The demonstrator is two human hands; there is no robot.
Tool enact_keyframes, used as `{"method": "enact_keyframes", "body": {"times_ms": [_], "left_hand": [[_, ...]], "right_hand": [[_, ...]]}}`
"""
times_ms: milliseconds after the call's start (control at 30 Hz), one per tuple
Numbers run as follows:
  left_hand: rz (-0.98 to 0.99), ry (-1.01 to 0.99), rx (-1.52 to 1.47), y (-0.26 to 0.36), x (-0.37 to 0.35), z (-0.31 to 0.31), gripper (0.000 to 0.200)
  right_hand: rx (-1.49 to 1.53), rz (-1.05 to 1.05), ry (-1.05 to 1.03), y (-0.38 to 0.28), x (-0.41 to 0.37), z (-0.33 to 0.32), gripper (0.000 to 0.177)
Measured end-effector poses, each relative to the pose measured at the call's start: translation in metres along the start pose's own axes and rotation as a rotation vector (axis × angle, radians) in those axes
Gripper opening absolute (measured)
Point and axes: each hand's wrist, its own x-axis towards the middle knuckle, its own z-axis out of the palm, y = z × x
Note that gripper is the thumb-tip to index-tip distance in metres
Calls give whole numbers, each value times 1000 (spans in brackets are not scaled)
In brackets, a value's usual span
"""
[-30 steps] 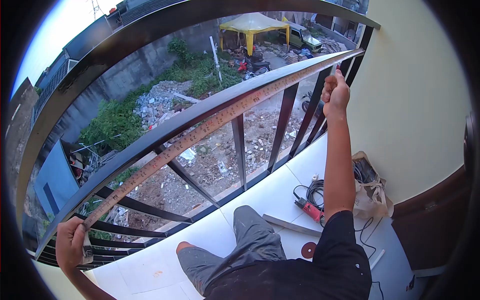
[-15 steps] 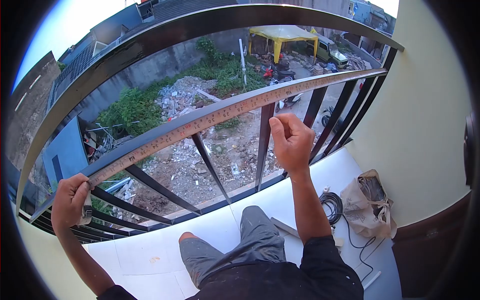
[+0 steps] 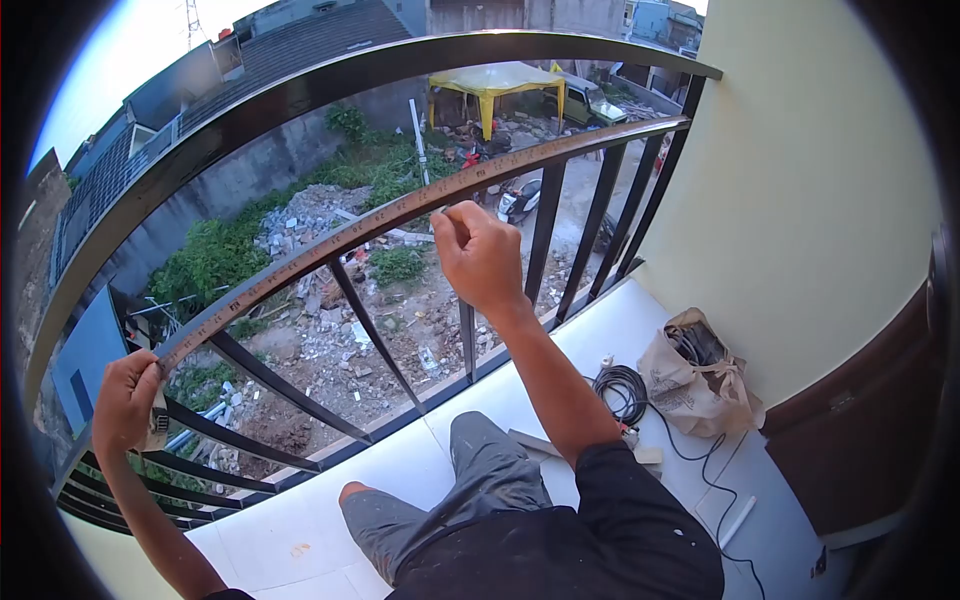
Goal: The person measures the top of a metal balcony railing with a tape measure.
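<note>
At the far left, our left hand (image 3: 125, 400) is closed firmly around the case end of the measuring tape (image 3: 330, 250). The fingers wrap it and press it against the left end of the middle rail (image 3: 620, 130). We judge that this grip anchors the start of the tape, so that the blade stays tight and does not slide.

The tape runs from this hand along the whole curved rail to the right end, near the wall (image 3: 820, 200). It is a thin, flat, yellowish metal band with printed numbers. It lies flat against the rail because the rail supports it and gives it the same curve.

Near the middle, our right hand (image 3: 480, 255) is raised to the tape. Its fingers are curled, and the thumb and forefinger seem to pinch the lower edge of the blade, probably to hold it on the rail at this place.

The top handrail (image 3: 300, 85) and the balusters (image 3: 545, 230) are dark painted steel, smooth and a little glossy.

Lower right, on the white glossy floor tiles (image 3: 300, 520), a black coiled cable (image 3: 620, 385) lies just beside a crumpled beige bag (image 3: 695, 380). The bag leans at the foot of the matte, pale wall.
</note>
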Motion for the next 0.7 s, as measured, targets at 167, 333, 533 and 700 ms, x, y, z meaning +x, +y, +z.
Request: {"method": "enact_keyframes", "body": {"times_ms": [167, 333, 533, 700], "left_hand": [[-31, -33, 18, 12, 0, -7, 24], [-7, -125, 18, 13, 4, -13, 24], [5, -208, -4, 6, 11, -18, 24], [24, -226, -3, 2, 12, -16, 26]], "right_hand": [[45, 18, 17, 2, 6, 9, 18], [-10, 27, 23, -2, 7, 15, 20], [-62, 29, 63, -7, 6, 20, 19], [-51, 59, 31, -12, 4, 16, 23]]}}
